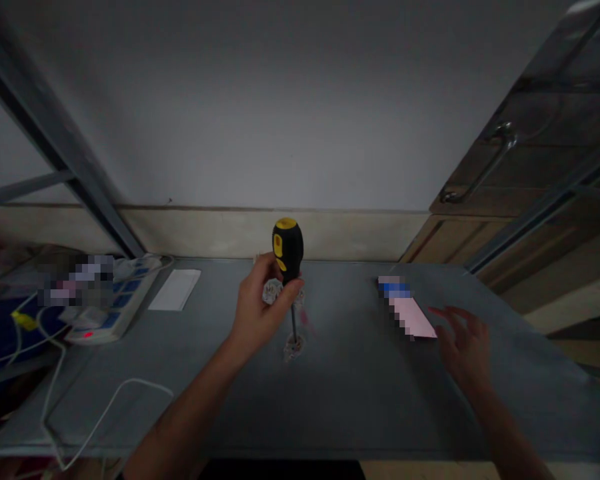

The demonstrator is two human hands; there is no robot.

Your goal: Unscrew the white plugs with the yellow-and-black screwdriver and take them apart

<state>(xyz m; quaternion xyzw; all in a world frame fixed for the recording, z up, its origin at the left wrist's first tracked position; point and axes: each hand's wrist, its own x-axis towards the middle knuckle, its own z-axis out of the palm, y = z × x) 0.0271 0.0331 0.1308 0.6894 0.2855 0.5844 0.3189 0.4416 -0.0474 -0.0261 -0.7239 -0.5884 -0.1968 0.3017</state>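
My left hand [259, 307] is closed round a screwdriver [288, 252] with a black and yellow handle, held upright. Its thin shaft points down onto a small round part [294, 347] lying on the grey table [330, 400]. Another small round part [272, 291] lies just behind my fingers. My right hand [464, 347] hovers over the table to the right, fingers spread and holding nothing, next to a flat pinkish object [411, 313].
A white and blue power strip [115, 307] with a red light and white cables [55, 373] sits at the left. A white card [175, 289] lies beside it. Metal shelf struts [60, 147] rise at the left; a wooden door with a handle [500, 147] stands at the right.
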